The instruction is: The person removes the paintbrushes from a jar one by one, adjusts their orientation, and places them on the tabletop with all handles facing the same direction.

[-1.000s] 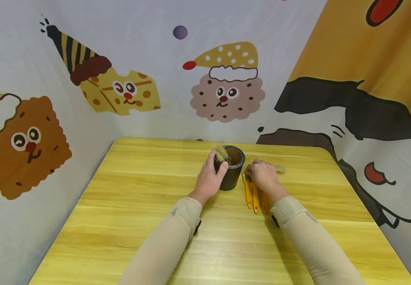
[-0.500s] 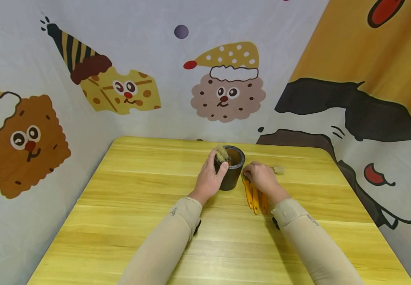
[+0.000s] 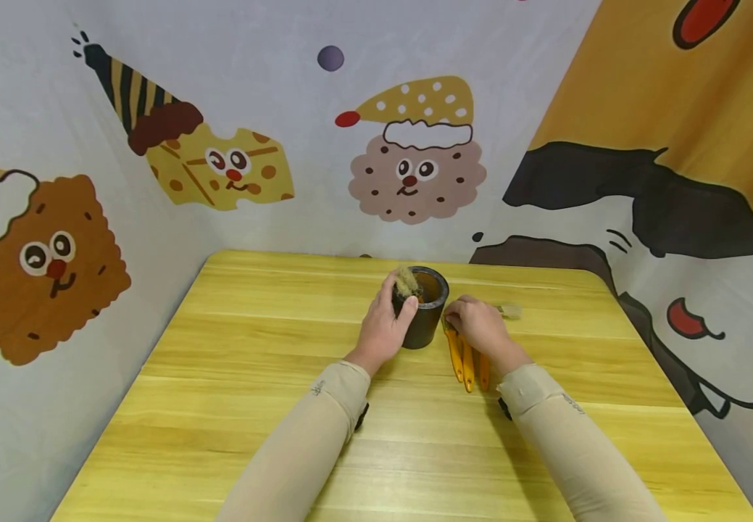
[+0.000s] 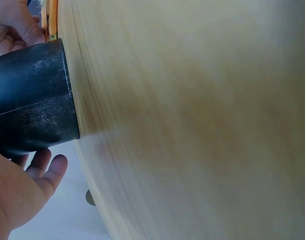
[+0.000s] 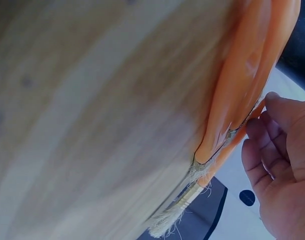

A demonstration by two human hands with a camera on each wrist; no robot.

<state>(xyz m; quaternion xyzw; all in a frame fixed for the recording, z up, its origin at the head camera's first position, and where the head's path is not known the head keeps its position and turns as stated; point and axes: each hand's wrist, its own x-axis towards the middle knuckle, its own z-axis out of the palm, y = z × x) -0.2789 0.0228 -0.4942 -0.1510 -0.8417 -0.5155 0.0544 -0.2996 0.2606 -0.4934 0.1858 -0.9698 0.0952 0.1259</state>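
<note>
A black cup stands upright on the table, my left hand gripping its left side, thumb toward me. Above the rim, by the fingers, show the tan bristles of a brush in the cup. Just right of the cup, my right hand pinches the orange handle of a paintbrush, its pale bristles pointing right in the head view. Several more paintbrushes lie side by side below that hand, handles toward me. The hand hides part of them. In the left wrist view the cup appears sideways.
The wooden table extends around the hands to its far edge. Behind it hangs a white cloth printed with cartoon food and animal figures.
My right hand has shifted slightly left and toward me with the pinched paintbrush. The left hand and the cup stay where they were.
</note>
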